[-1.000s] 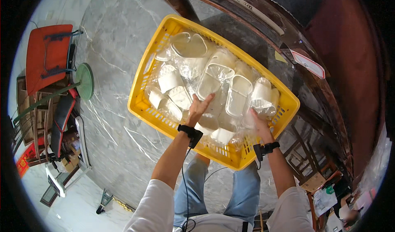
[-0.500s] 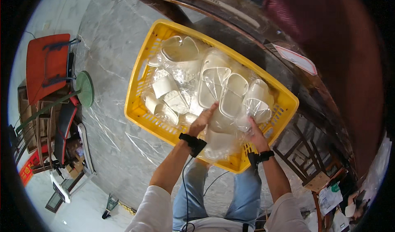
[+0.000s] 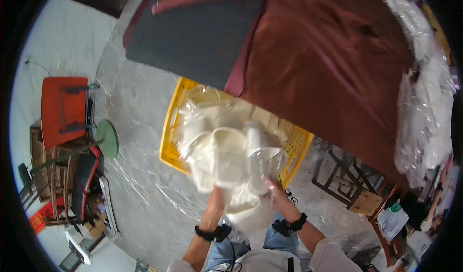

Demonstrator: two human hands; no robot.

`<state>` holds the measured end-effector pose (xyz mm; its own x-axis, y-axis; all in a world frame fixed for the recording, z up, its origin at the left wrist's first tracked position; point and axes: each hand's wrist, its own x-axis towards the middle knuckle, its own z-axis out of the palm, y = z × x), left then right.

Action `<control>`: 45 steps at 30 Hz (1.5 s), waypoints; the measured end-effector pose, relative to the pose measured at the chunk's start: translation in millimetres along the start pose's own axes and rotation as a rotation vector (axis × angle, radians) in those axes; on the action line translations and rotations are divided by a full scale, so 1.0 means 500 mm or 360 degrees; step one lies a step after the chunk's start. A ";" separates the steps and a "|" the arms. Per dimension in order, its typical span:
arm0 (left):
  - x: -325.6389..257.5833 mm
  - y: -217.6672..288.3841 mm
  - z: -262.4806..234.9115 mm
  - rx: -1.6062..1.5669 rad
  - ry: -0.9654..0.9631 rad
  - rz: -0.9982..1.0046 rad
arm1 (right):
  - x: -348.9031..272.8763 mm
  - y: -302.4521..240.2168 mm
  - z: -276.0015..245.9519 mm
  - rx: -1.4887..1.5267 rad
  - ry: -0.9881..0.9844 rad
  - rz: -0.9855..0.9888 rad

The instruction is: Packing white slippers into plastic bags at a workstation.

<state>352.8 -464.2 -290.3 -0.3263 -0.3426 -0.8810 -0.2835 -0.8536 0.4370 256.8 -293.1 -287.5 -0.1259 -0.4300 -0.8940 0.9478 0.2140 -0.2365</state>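
A bundle of cream-white slippers (image 3: 230, 163) in clear plastic bags is held up in front of me, above the yellow plastic basket (image 3: 170, 139). My left hand (image 3: 216, 202) grips the bundle from below on its left side. On the lower right, my right hand (image 3: 277, 193) holds the plastic and slippers; it is slightly blurred. Most fingers of both hands are hidden behind the bundle. A black strap sits on each wrist. More bagged slippers may lie in the basket, but the bundle covers much of it.
A table under a dark red-brown cloth (image 3: 318, 69) overhangs the basket's far side, with a dark grey sheet (image 3: 193, 42) on it. Clear plastic bags (image 3: 419, 127) lie at the right. Left stand a green round stool (image 3: 107, 139) and an orange panel (image 3: 63, 110); right, a wooden stool (image 3: 366, 202).
The slippers have come up out of the basket, gripped between both hands. My view has shifted, so the cloth-covered table now hides the basket's far side.
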 end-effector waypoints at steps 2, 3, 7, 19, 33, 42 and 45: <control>-0.028 0.081 0.069 0.0039 -0.0130 0.0086 | -0.078 0.027 0.033 -0.0063 -0.0220 -0.0349; -0.040 0.126 0.110 0.0063 -0.0215 0.0129 | -0.123 -0.010 0.087 -0.0234 -0.0252 -0.0095; -0.123 0.295 0.295 0.0196 -0.0547 0.0315 | -0.320 -0.085 0.275 -0.0376 -0.0343 -0.0227; -0.551 0.529 0.670 0.0375 -0.0982 0.0694 | -0.785 -0.469 0.361 -0.0210 -0.0829 -0.1164; -0.743 0.468 1.157 0.0450 -0.1228 0.0995 | -1.045 -0.934 -0.144 0.0514 0.0034 -0.1942; -0.319 0.373 1.401 0.0692 -0.1033 0.1018 | -0.887 -1.126 -0.484 0.0624 0.1129 -0.1879; -0.213 0.310 1.399 0.0870 -0.0681 0.1068 | -0.815 -1.120 -0.577 0.0811 0.1174 -0.1762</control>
<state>-287.1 -285.5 -1.9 -0.8437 -0.4284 -0.3234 -0.2634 -0.1947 0.9449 -307.2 15.4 99.2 -0.8305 0.4174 -0.3688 0.2413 -0.3272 -0.9136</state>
